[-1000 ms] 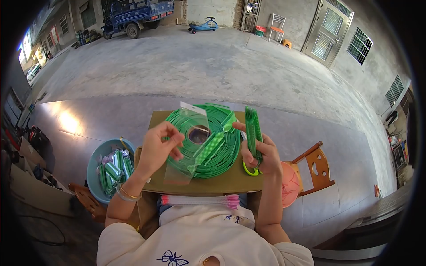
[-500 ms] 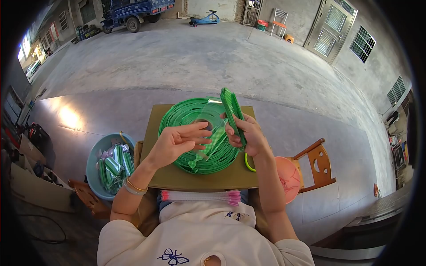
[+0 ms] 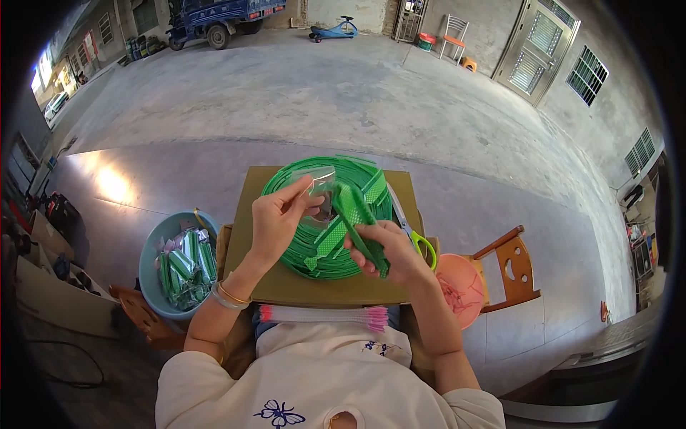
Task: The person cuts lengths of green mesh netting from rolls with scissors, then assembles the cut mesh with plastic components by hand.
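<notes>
My left hand (image 3: 275,222) pinches a small clear plastic bag (image 3: 321,174) between thumb and fingers. Wrapped in my right hand (image 3: 391,249) is a folded bundle of green dotted strip (image 3: 351,207), tilted with its upper end right at the bag. Both hands are over a large coil of green strip (image 3: 339,268) lying on the small table (image 3: 264,286). Loose dotted pieces rest on the coil. Scissors with yellow-green handles (image 3: 426,250) lie at the table's right side, partly behind my right hand.
On the left stands a blue basin (image 3: 145,275) of bagged green bundles. A pink basin (image 3: 468,311) with red strands sits on a wooden chair (image 3: 520,268) at right. Thin clear sticks with pink ends (image 3: 321,317) lie across my lap. A blue truck (image 3: 218,18) is parked far back.
My left hand, open before, now pinches the clear bag. My right hand has brought the green bundle lower and leftward, towards the bag. The scissors now show more.
</notes>
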`<control>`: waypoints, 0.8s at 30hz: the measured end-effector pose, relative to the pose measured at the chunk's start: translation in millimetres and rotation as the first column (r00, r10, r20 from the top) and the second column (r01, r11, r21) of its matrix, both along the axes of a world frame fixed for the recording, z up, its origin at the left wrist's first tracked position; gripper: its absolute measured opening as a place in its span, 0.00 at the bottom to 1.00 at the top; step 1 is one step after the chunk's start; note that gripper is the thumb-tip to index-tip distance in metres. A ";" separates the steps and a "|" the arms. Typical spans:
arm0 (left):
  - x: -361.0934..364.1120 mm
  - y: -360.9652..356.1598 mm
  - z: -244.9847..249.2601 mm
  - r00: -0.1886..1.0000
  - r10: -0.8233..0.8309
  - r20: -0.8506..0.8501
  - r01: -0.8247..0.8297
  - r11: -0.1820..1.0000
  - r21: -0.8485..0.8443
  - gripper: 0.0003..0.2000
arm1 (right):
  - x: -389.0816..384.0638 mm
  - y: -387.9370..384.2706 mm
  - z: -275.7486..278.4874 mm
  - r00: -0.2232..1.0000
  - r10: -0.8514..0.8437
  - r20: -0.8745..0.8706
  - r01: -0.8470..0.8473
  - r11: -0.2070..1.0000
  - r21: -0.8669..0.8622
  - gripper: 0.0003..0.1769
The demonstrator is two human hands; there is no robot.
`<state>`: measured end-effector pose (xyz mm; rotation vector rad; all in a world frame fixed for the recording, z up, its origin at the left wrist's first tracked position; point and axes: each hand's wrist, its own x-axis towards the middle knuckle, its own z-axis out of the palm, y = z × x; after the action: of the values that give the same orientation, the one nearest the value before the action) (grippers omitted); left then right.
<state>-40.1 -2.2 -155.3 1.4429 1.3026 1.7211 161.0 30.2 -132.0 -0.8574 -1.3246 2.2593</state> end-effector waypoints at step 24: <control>-3.3 -9.7 11.9 0.863 -0.418 -0.283 0.377 0.907 -0.189 0.18 | -16.8 -3.3 -31.6 0.981 0.016 -0.193 -0.047 0.987 -0.156 0.14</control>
<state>-43.4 -11.9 -143.3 1.8166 1.1386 1.1478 144.3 26.9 -163.6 -0.6534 -1.0913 2.4291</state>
